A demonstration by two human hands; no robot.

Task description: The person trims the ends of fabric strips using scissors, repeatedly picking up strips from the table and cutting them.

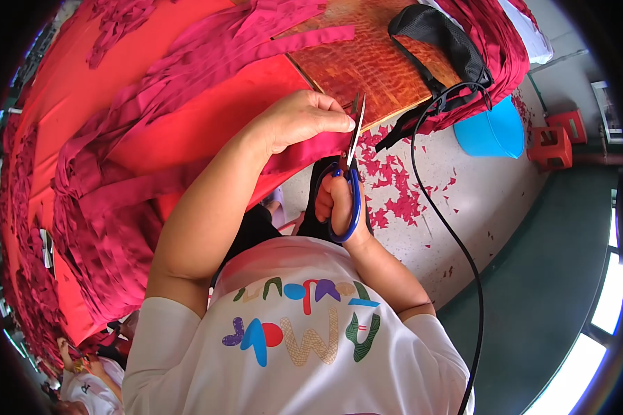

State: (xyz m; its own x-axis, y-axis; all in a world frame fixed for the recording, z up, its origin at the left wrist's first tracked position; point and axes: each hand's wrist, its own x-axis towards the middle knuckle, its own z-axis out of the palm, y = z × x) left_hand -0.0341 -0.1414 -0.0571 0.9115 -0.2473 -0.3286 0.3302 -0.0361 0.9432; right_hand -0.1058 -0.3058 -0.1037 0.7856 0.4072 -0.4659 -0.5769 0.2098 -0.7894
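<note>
My left hand (310,119) pinches the end of a dark crimson fabric strip (304,153), which runs left along the table edge. Held in my right hand (338,204) is a pair of scissors (356,202) with blue handles, its blades pointing up and slightly parted. They are right beside my left fingertips, at the strip's end. Whether cloth lies between the blades I cannot tell.
Crimson strips (111,242) lie piled on the red-covered table (208,111). A black bag (436,41) and a black cable (457,238) are at the right. Scraps (401,197) litter the floor near a blue bucket (491,131) and red stools (552,146). Another person (93,384) is at lower left.
</note>
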